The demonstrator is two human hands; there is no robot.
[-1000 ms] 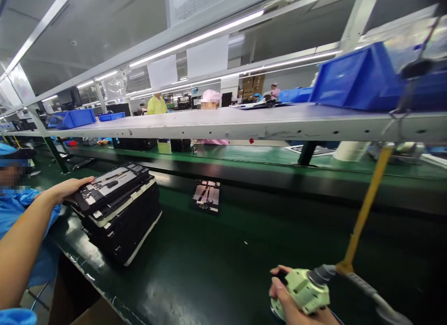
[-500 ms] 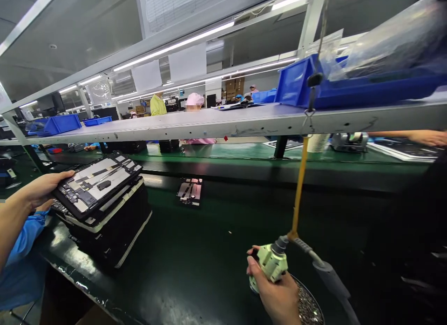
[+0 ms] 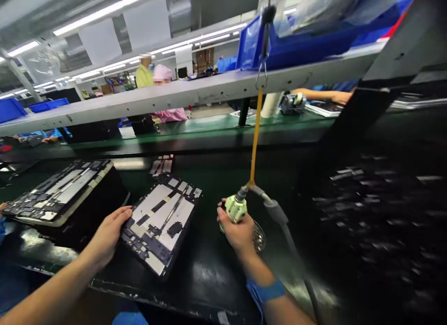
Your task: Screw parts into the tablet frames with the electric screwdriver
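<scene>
My left hand (image 3: 113,229) grips the left edge of an opened tablet (image 3: 164,222), its thumb on top. White battery panels, black tape and dark boards show on the tablet, which slants over the dark bench. My right hand (image 3: 237,229) is wrapped round a pale green electric screwdriver (image 3: 235,208), which hangs from a yellow strap (image 3: 256,138) with a grey cable trailing off to the right. Behind that hand, a round dish (image 3: 259,236) of small shiny screws is partly hidden. The screwdriver's tip is out of sight.
A tall stack of similar tablets (image 3: 66,190) stands at the left. Another opened tablet (image 3: 162,165) lies further back on the bench. A shelf (image 3: 146,96) crosses above, carrying a blue bin (image 3: 296,48). Across it, a co-worker's hand (image 3: 340,98) shows at the right.
My left hand has brought the tablet off the stack, rightward to the middle of the bench. The view has turned right and down. My right hand keeps its hold on the screwdriver.
</scene>
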